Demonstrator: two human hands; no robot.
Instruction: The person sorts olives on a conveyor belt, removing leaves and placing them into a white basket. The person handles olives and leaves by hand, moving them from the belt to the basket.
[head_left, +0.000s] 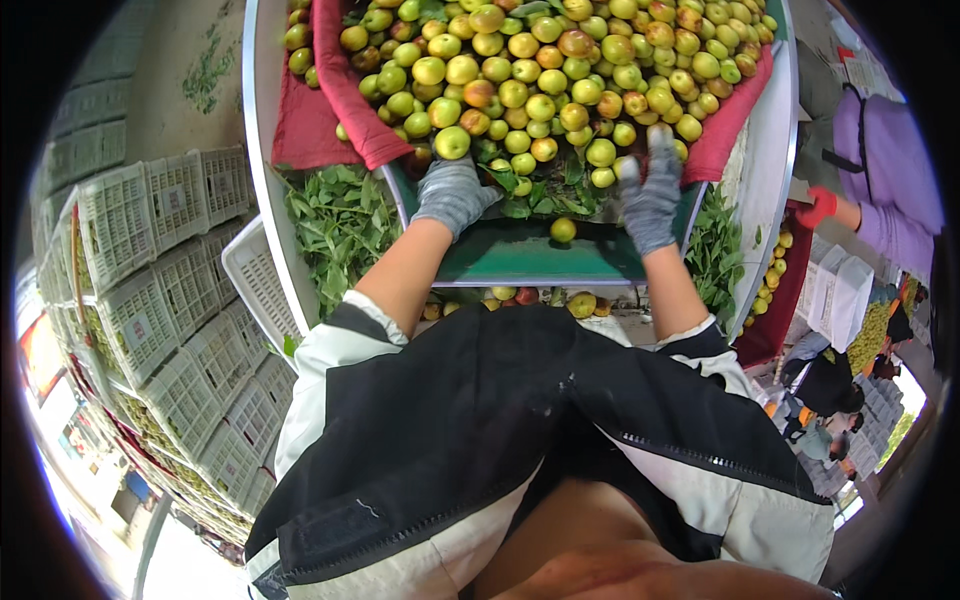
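A large heap of green, yellow and reddish-brown jujubes (540, 82) lies before me on a sorting chute. My left hand (454, 193), in a grey knit glove, is at the heap's lower left edge. Its fingertips are hidden under the fruit, and one large jujube (452, 142) sits right above them. At the lower right edge is my right hand (651, 191), also gloved, with its fingers apart and pointing into the heap. Between my hands are loose green leaves (551, 196). Below them, a single jujube (563, 230) rests on the green chute surface (517, 251).
Red padded cloth (352, 90) borders the heap on both sides. Leaf piles (341, 217) fill the side channels inside the metal frame (259, 97). Stacked white plastic crates (161, 300) stand to the left. On the right, a person in purple (889, 157) with a red glove works beside another fruit trough (780, 300).
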